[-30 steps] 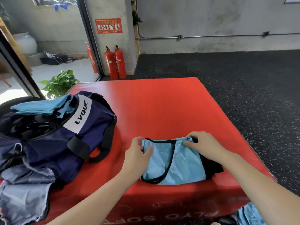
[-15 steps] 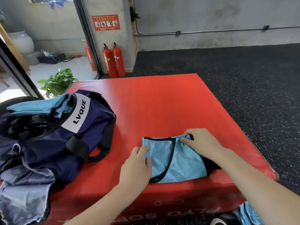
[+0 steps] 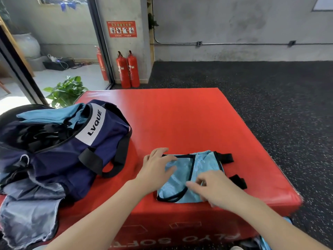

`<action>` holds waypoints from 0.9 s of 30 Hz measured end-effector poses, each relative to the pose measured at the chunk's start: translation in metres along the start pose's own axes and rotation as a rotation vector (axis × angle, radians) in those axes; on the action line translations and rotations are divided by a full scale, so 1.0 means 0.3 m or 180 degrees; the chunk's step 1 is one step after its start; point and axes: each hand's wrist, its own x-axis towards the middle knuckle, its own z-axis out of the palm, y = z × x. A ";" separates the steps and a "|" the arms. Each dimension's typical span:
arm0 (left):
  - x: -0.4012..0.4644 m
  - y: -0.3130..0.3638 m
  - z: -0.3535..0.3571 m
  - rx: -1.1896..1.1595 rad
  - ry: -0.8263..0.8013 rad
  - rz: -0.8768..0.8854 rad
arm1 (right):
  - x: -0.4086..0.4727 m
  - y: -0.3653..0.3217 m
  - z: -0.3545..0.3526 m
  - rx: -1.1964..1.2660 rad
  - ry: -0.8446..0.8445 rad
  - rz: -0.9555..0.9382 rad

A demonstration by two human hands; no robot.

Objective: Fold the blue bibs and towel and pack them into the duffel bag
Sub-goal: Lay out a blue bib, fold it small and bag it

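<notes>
Resting flat on the folded blue bib (image 3: 182,177), your left hand (image 3: 156,168) has its fingers straight, pressing the bib's left edge. Your right hand (image 3: 214,188) lies over the near right part, fingers loosely extended and gripping nothing. The bib sits on the red mat (image 3: 180,120), with the open duffel bag (image 3: 72,141) well left of your left fingers.
</notes>
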 end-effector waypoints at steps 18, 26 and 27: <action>-0.075 -0.062 -0.012 0.0315 0.0306 0.0585 | 0.125 0.107 0.008 -0.0946 0.0896 -0.1108; -0.055 -0.062 -0.019 0.0020 -0.0097 0.0853 | 0.136 0.101 0.043 -0.1235 0.0751 -0.1248; -0.056 -0.059 -0.023 -0.0004 -0.0125 0.0830 | 0.140 0.101 0.044 -0.1277 0.0784 -0.1258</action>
